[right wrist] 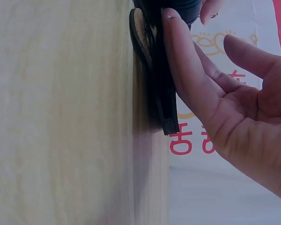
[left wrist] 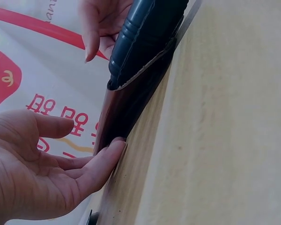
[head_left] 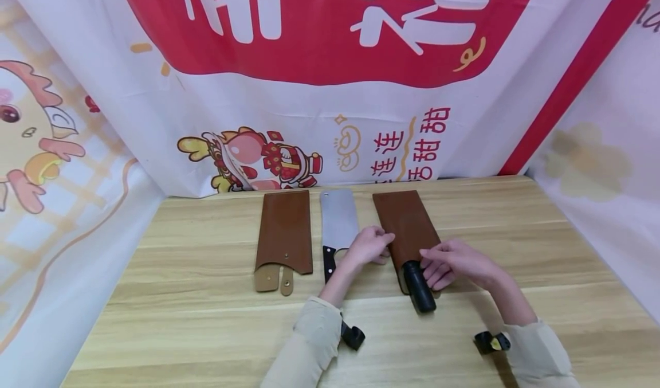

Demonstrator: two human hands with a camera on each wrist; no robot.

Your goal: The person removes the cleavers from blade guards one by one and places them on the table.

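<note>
A brown leather knife sheath (head_left: 407,222) lies on the right with a knife in it; only the black handle (head_left: 419,287) sticks out toward me and the blade is hidden. My left hand (head_left: 370,245) touches the sheath's left edge with its fingertips, thumb apart, as the left wrist view shows. On the other side, my right hand (head_left: 451,265) has its extended fingers against the handle and the sheath's open end, its thumb standing free. Under my left forearm lies a bare cleaver (head_left: 338,216), its black riveted handle (head_left: 329,262) partly covered.
Left of the cleaver lies a second brown sheath (head_left: 285,227), its tan flap and snap strap (head_left: 287,282) unfastened. All of it rests on a wood-grain table (head_left: 206,319). A printed cloth (head_left: 330,107) hangs along the back edge and both sides.
</note>
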